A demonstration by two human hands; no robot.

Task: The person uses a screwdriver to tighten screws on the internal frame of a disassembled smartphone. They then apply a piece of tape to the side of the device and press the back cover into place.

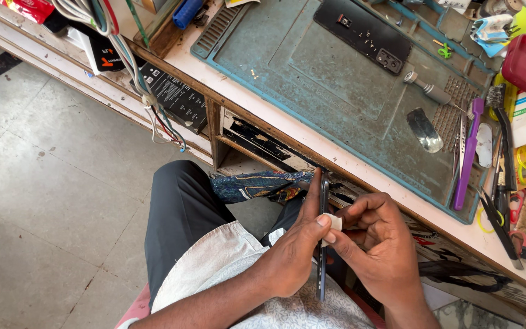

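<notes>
Down over the lap, below the front edge of the workbench, the left hand is closed around a thin dark smartphone held edge-on and upright, thumb pressed along its side. Right beside it, the right hand curls in, finger and thumb pinching a small white pad against the phone's edge, the other fingers folded loosely. Both hands touch the phone, just short of the bench's front lip.

Up on the bench, a worn blue-green rubber work mat covers the middle. At its far edge lies a flat black phone back panel. Further right, a silver metal screwdriver handle rests near the mat's right side, a shiny curved metal spudger just below it, and a long purple plastic tool lies along the mat's right edge.
</notes>
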